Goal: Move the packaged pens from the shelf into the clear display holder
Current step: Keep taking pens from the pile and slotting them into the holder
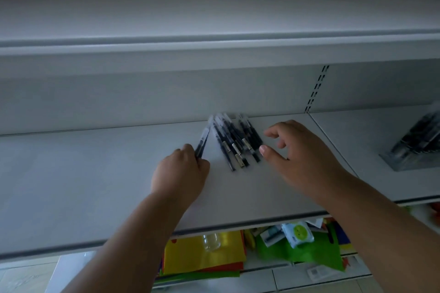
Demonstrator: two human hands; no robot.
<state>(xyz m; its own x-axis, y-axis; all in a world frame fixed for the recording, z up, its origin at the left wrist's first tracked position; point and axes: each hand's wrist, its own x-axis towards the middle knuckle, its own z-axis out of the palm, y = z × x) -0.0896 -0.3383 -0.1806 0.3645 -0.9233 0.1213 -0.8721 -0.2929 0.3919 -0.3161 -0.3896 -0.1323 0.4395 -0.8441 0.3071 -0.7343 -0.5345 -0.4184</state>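
Note:
Several packaged pens [234,141] lie in a loose heap on the white shelf [95,173], close to its back wall. My left hand [181,171] is closed around the near end of one or two packaged pens [203,139] that angle away from the heap on its left. My right hand [295,154] hovers just right of the heap with fingers spread and nothing in it. The clear display holder [414,147] stands on the neighbouring shelf section at the far right, with dark pens inside it.
An upper shelf [214,52] overhangs the work area. A slotted upright [316,88] divides the two shelf sections. Below the shelf edge lie coloured paper sheets [204,254], a small glass jar [212,241] and a green packet [297,233].

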